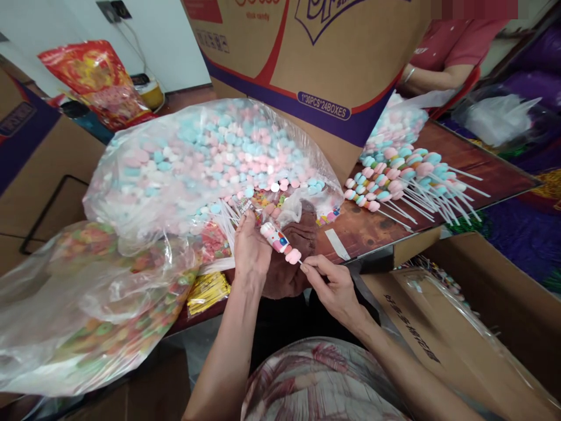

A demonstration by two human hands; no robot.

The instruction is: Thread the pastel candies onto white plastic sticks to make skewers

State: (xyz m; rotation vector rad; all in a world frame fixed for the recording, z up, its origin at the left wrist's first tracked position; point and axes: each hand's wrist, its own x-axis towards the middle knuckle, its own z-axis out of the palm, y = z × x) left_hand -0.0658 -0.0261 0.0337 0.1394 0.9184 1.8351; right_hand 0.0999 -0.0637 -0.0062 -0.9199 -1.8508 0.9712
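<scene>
My right hand (331, 286) pinches the white stick of a candy skewer (280, 242) with pink and white pieces and a printed wrapper around its upper part. The skewer slants up and left toward my left hand (253, 248). The fingers of my left hand are curled near the skewer's top, beside a bundle of white sticks (227, 225); what they hold is too small to make out. Behind the hands, a large clear bag (144, 140) is full of pink, blue and white candies. A brown cloth (287, 280) lies under the skewer.
Finished-looking candy skewers (403, 175) are piled at the right on the table (464, 152). A bag of ring candies (109, 316) and yellow ties (209, 292) lie left. A large carton (280, 64) stands behind; an open box (421, 316) sits lower right. Another person's arm (433, 79) shows beyond.
</scene>
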